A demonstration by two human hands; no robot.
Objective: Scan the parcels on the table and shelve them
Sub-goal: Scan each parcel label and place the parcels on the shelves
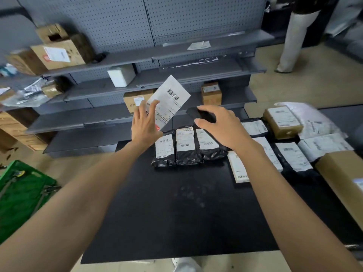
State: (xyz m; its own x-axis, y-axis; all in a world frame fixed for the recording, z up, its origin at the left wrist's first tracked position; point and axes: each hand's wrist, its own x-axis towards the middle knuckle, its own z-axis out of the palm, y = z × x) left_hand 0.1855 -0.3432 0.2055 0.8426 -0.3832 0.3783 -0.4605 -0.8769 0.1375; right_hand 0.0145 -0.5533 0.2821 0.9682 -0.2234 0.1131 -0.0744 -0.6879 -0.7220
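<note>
Two hands raised apart above the black bench (176, 203), each occupied. Gripped in the left hand (144, 124): a flat white paper-faced parcel (170, 99), held up in the air and tilted, barcode label toward the camera, lower edge under spread fingers, thumb hidden behind, so the exact hold hard to make out. Clasped in the right hand (222, 127), fingers curled over the top: a black handheld scanner (198, 114), just beside the parcel's lower right edge, seemingly not touching. Directly below both, at mid-bench: three black plastic mailer bags (185, 148) side by side, white labels up. Further right on the bench: more labelled bags and a brown taped carton (281, 122). Behind the bench: grey metal pegboard shelves (137, 55), with brown cardboard boxes (59, 54) at upper left and a white foam box (121, 75) one tier lower. On the floor at left: a green plastic crate (21, 193).
</note>
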